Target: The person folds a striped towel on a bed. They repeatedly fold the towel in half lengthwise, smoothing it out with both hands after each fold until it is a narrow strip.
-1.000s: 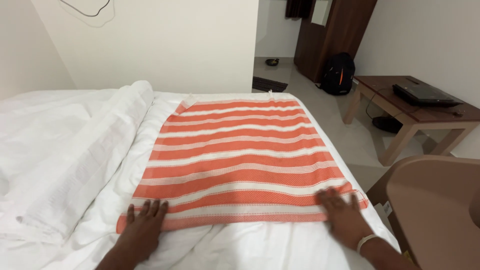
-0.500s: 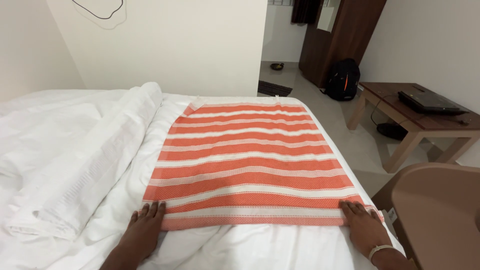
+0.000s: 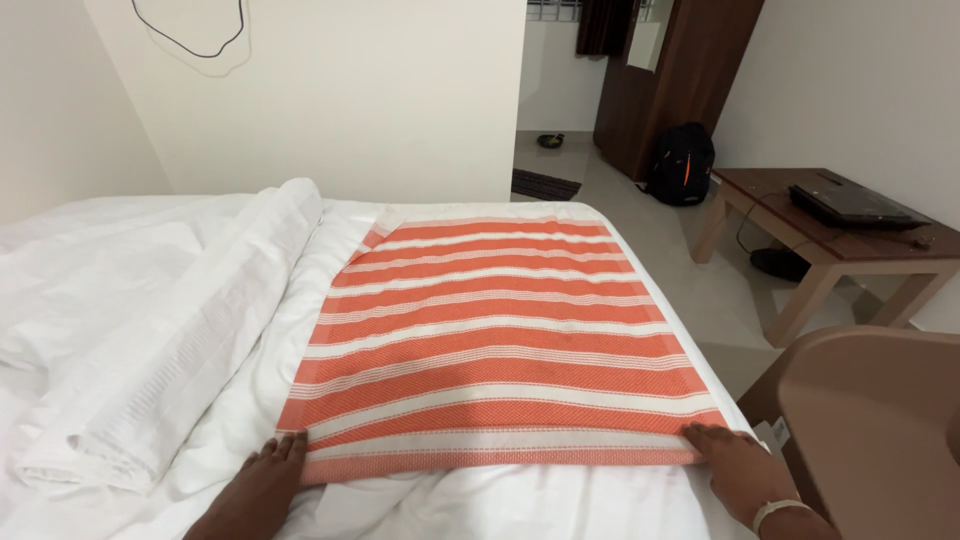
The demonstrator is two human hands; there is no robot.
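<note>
One orange-and-white striped towel [image 3: 495, 340] spread flat on the right half of one white bed [image 3: 540, 500], its far edge near the mattress end, its near edge toward the camera. Two hands at that near edge: left hand [image 3: 262, 480] open and flat, palm down, fingertips touching the near left corner, gripping nothing; right hand [image 3: 728, 462] likewise open and flat, fingers pressed on the near right corner, one pale band at its wrist. Elsewhere, one bunched white duvet [image 3: 150, 340] along the towel's left side, one wooden table [image 3: 830, 235] bearing one dark laptop [image 3: 850, 203], one black backpack [image 3: 681, 164] on the floor beside one dark wardrobe [image 3: 680, 75], one brown chair [image 3: 880, 420] at the right.
</note>
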